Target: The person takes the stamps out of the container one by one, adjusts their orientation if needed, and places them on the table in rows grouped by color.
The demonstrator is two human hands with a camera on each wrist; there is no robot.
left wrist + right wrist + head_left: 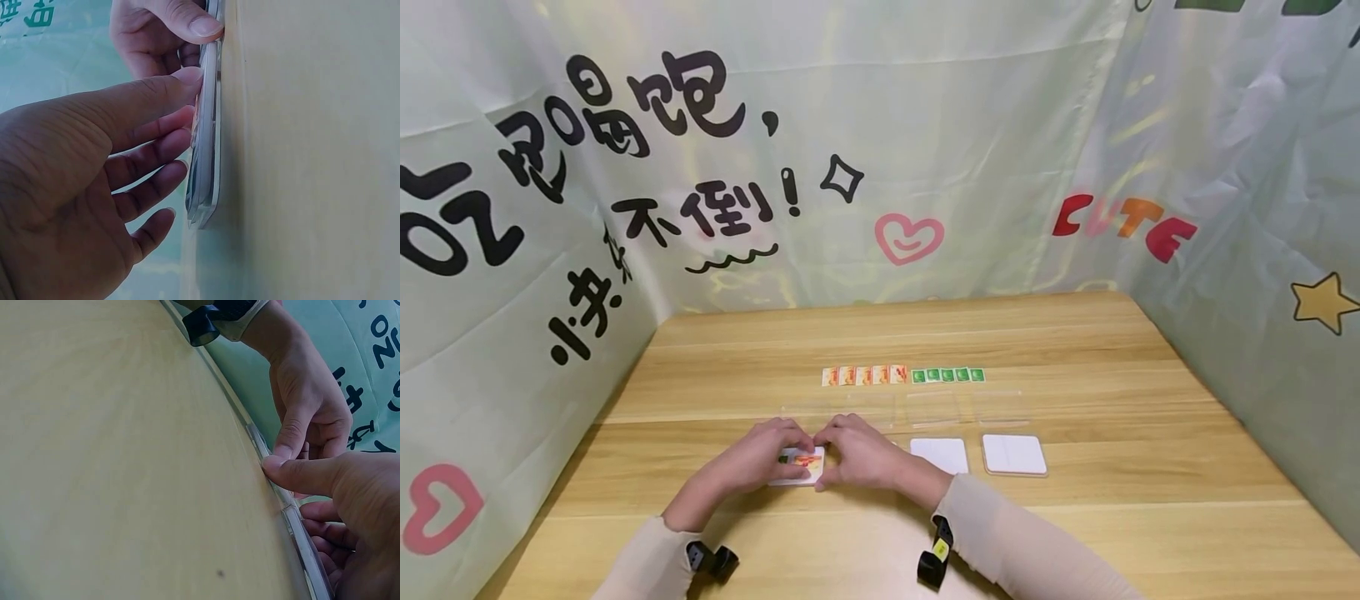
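Note:
Between my two hands lies a flat picture card (807,461), white with an orange-red and green print. In the left wrist view the picture card (206,137) shows edge-on as a white layer with clear plastic about it, close over the table. My left hand (765,458) holds it from the left, thumb on the near side and fingers at the far side. My right hand (863,454) holds its right end, the thumb at the near corner and a finger at the far one. Right of my right hand are a white card stack (940,454) and a second white stack (1015,455).
Clear plastic frames (934,408) lie in a row beyond the hands. Behind them several small orange cards (864,376) and several small green cards (947,376) form a line on the wooden table (737,350). A printed cloth (985,167) surrounds the table's back and sides.

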